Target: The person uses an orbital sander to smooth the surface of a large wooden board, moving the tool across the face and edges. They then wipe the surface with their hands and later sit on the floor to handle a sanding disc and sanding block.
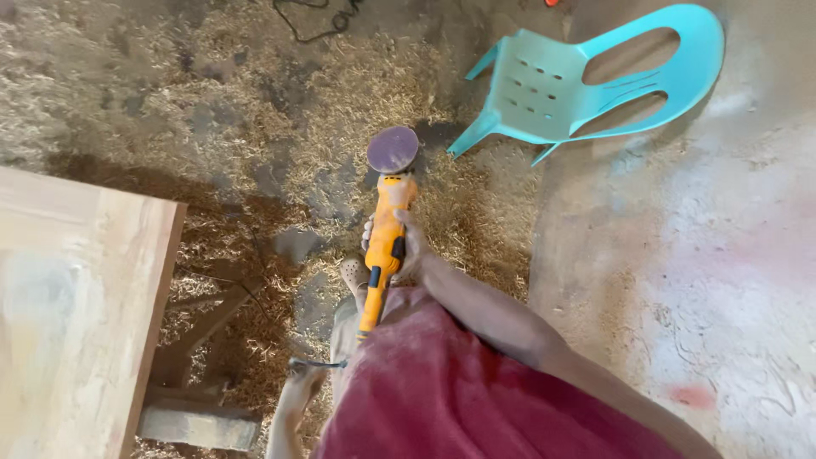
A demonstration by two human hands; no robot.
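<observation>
An orange power sander [384, 246] with a round purple-grey sanding disc [393, 150] points away from me over the floor. My right hand [410, 252] is wrapped around its body, the forearm running back to my red shirt [476, 391]. Only my left forearm [289, 408] shows at the bottom, hanging down; the left hand itself is out of view. The sander's cord trails down by my waist.
A pale wooden tabletop [68, 306] fills the left, with its base and a grey block [200, 423] below its edge. Wood shavings cover the floor [255, 127]. A turquoise plastic chair [586, 81] lies tipped at the upper right. A black cable [319, 21] runs along the top.
</observation>
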